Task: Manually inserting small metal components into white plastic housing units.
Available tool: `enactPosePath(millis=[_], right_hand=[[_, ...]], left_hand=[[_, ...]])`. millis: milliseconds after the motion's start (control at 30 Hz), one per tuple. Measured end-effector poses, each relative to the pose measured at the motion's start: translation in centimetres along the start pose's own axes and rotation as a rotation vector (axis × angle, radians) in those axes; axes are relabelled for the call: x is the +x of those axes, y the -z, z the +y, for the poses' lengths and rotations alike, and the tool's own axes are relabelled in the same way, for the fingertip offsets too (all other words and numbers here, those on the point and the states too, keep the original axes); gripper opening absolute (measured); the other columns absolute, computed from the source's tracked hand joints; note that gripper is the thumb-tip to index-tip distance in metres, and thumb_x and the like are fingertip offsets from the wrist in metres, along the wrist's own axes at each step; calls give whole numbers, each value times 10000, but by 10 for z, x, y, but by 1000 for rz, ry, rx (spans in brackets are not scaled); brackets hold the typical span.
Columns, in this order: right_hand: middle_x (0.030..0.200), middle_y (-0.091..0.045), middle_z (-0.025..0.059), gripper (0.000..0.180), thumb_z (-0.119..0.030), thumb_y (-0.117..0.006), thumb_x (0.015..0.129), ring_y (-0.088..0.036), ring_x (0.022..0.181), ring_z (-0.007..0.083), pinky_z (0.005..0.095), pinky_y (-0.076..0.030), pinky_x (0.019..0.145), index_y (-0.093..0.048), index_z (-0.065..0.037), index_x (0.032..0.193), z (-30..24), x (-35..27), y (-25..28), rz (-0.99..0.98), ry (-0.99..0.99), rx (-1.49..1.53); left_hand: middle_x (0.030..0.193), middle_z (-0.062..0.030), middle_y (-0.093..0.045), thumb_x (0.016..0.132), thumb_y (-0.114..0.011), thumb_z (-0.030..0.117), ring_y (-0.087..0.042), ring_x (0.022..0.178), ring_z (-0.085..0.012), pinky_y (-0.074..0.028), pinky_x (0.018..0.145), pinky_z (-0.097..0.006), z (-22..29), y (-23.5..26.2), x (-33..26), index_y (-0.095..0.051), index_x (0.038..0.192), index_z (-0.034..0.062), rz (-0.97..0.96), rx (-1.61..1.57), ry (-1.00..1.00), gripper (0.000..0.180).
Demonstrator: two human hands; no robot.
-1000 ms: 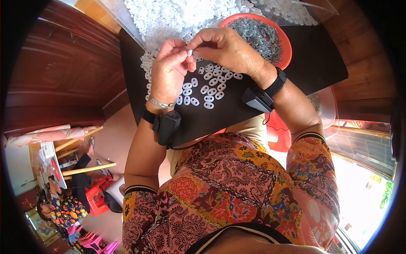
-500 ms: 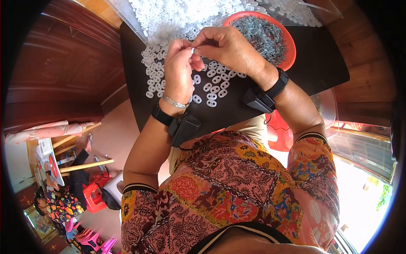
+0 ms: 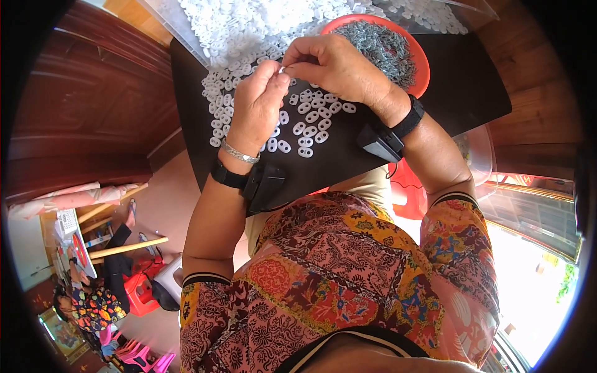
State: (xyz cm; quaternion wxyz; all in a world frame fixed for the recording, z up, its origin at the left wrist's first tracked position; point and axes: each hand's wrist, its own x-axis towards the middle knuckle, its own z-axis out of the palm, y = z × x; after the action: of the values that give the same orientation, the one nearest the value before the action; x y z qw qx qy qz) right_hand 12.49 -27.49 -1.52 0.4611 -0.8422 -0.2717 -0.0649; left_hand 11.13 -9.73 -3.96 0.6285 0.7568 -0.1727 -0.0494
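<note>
Pinching small white plastic piece [image 3: 282,70] at 12 o'clock with nearly closed left hand [image 3: 257,102] and right hand [image 3: 343,69]. Working over smooth black tabletop [image 3: 460,81], with round orange plastic bowl [image 3: 424,65] at 1, red-brown wooden panelling [image 3: 106,93] at 10.

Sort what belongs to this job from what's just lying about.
Seemingly in use:
small white piece, at the fingertips of left hand and right hand
loose two-holed white pieces on dark table
orange-red bowl of slender metal pieces

Seemingly just lying about:
pinkish roll
red plastic stool, left
pink plastic items, lower left
</note>
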Motion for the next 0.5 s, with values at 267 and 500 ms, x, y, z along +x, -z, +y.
enactPosePath(millis=[267, 500], right_hand=[[770, -658, 40, 113, -90, -642, 816, -606, 738, 88, 243, -479, 662, -640, -15, 900, -4, -1, 13, -133, 57, 7], [700, -590, -3, 139, -158, -628, 857, -535, 668, 64, 221, -453, 639, -633, -21, 882, -5, -3, 18, -131, -42, 66]], left_hand=[[679, -11, -554, 878, -486, 239, -474, 554, -69, -375, 528, -184, 10, 9, 1, -601, 884, -2, -200, -179, 162, 268], [683, -31, -538, 891, -440, 228, -468, 582, -82, -371, 543, -203, 14, 6, -1, -587, 839, -2, -130, -120, 148, 278]])
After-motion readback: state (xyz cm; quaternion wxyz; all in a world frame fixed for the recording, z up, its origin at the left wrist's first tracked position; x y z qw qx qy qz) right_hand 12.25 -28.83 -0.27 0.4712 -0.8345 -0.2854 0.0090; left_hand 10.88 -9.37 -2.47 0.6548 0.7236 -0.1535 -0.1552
